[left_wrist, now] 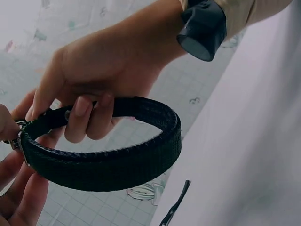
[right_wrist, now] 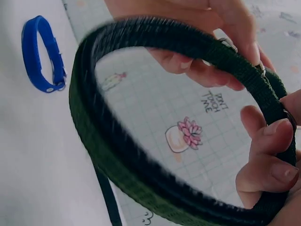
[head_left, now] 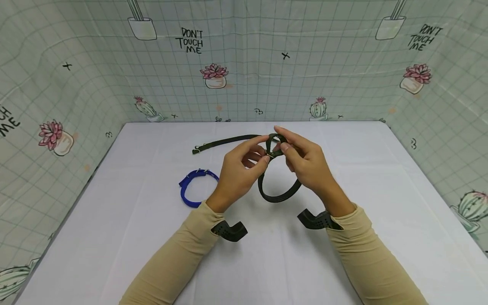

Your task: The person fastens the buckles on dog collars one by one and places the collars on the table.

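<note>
Both hands hold a dark green collar above the table, its large padded loop hanging down and a smaller loop of strap at the top. My left hand pinches the collar between thumb and fingers near its metal buckle. On the other side, my right hand pinches the upper strap with thumb and forefinger. A blue collar, bent into a ring, lies on the table left of the left hand, which partly hides it. Behind the hands lies a long dark green strap with metal fittings at its left end.
The white table reaches back to a curtain printed with a grid, cacti and lettering, which also runs along both sides. A black curved piece sits at each wrist.
</note>
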### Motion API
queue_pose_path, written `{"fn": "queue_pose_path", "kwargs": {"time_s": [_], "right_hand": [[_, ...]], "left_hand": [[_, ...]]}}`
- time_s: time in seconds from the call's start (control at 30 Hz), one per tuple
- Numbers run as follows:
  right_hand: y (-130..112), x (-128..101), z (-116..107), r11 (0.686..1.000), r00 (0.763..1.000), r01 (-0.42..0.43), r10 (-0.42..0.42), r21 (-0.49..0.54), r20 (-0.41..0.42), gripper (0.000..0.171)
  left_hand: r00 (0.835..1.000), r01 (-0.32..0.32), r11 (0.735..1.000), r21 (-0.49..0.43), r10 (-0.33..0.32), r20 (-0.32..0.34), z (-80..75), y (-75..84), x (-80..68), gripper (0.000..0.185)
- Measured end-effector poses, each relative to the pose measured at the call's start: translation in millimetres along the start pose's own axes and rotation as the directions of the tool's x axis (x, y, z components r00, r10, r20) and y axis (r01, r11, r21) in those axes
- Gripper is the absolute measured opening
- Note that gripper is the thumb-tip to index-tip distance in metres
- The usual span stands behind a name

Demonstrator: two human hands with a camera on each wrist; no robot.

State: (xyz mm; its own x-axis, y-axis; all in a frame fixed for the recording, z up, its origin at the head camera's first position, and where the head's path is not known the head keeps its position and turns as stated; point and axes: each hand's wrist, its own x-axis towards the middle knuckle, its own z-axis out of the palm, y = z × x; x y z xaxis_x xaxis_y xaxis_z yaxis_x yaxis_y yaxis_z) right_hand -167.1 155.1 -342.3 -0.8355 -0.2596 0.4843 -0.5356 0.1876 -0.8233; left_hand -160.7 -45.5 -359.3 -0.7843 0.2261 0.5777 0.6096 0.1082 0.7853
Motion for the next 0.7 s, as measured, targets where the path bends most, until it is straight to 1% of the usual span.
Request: {"fn": "queue_pose_path", "kwargs": {"time_s": [0.07,0.2,0.27,0.37,0.47,0.53,0.6,0.7], "right_hand": [[-0.6,-0.2,1.1,0.999,1.000,0.018,-0.018,0.029,0.008,0.034],[-1.6,-0.3,2.7,0.998,1.000,0.020,-0.018,0.060,-0.022,0.028],[-1.3,-0.1,3.1,0.997,0.999,0.014,-0.011,0.072,-0.038,0.027],[-0.9,0.1,3.2,0.995,0.999,-0.001,0.005,0.095,-0.050,0.025],[-0.1,0.4,2.6,0.994,0.998,-0.018,0.024,0.104,-0.063,0.025],[0.0,0.5,2.4,0.995,0.997,-0.027,0.034,0.101,-0.075,0.025],[0.0,0.6,2.5,0.997,0.995,-0.030,0.037,0.076,-0.095,0.026],[0.3,0.1,2.3,0.999,0.991,-0.034,0.038,0.033,-0.127,0.026]], "left_hand": [[1.000,0.030,0.998,-0.052,-0.029,0.012,0.5,2.0,-0.4,0.044],[0.996,0.085,0.987,-0.136,-0.082,0.031,2.6,5.8,-1.6,0.042],[0.995,0.102,0.982,-0.156,-0.097,0.037,4.0,6.3,-2.2,0.037],[0.994,0.107,0.984,-0.144,-0.102,0.039,5.5,6.0,-2.6,0.026],[0.996,0.081,0.992,-0.097,-0.078,0.036,6.2,4.6,-2.6,0.019],[0.999,0.041,0.998,-0.042,-0.039,0.031,6.2,3.1,-2.5,0.017],[1.000,-0.006,1.000,0.006,0.005,0.026,5.8,1.6,-2.4,0.018],[0.998,-0.059,0.995,0.078,0.058,0.019,4.1,-0.1,-1.7,0.025]]}}
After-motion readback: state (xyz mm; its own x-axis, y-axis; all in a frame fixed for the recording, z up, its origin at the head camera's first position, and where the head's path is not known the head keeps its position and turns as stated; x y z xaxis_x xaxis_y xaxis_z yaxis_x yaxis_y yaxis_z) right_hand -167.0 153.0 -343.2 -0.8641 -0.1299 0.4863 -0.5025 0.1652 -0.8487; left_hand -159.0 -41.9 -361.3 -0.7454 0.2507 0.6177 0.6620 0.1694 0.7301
